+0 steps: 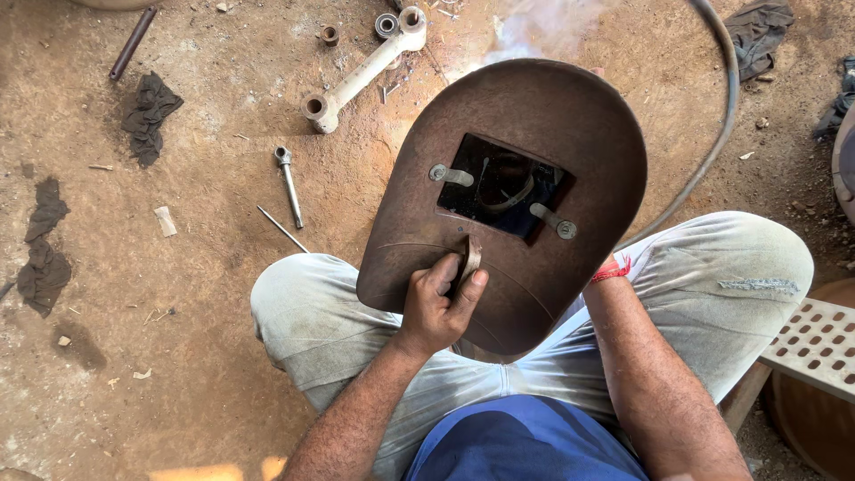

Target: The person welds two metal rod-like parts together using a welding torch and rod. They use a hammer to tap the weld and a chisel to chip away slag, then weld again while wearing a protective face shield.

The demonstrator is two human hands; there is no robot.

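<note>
My left hand (438,301) grips the handle strap on the back of a brown hand-held welding shield (517,116), held up in front of me over my knees. The shield has a dark glass window (500,185) fixed by two clips. My right forearm, with a red thread at the wrist (611,270), passes behind the shield; my right hand is hidden by it. White smoke (543,22) rises beyond the shield's top edge. I sit cross-legged in pale trousers on a dirt floor.
A white metal link arm with ring ends (363,74) lies on the dirt ahead. A bolt (289,183) and a thin rod (283,229) lie at left, with dark rags (150,111). A grey cable (723,107) curves at right. A perforated metal plate (815,343) sits at right.
</note>
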